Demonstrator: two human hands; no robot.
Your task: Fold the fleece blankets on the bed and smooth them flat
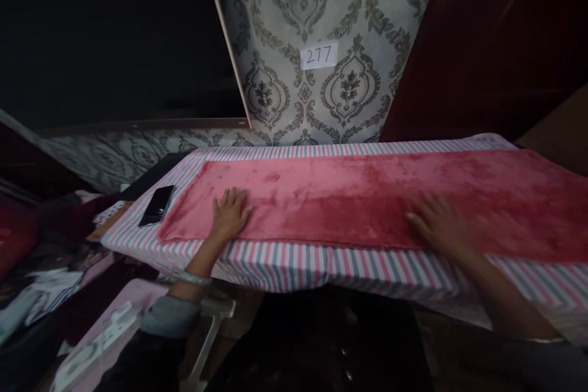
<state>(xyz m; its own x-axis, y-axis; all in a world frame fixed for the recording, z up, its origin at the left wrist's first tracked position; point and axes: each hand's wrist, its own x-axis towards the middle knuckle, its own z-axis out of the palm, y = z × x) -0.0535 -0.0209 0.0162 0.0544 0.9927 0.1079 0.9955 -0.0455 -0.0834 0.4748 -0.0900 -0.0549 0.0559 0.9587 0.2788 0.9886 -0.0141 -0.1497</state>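
Note:
A long, fuzzy pink-red plush cloth (331, 202) lies flat, spread over a striped tablecloth (285, 257). My left hand (229, 214) rests palm down on the cloth's left part, fingers spread. Farther right, my right hand (438, 223) is on the cloth too, fingers stretched out and slightly blurred. Neither hand grips anything. The plush shows darker and lighter patches where its pile lies differently. Beyond the right edge of view, the cloth's far end is cut off.
A black phone (157, 205) lies on the striped cloth left of the plush. Behind stand a large dark screen (114, 37) and patterned wallpaper with a paper label (318, 56) reading 277. At lower left, a white power strip (98, 346) sits on a pink surface near heaped clothes (46, 294).

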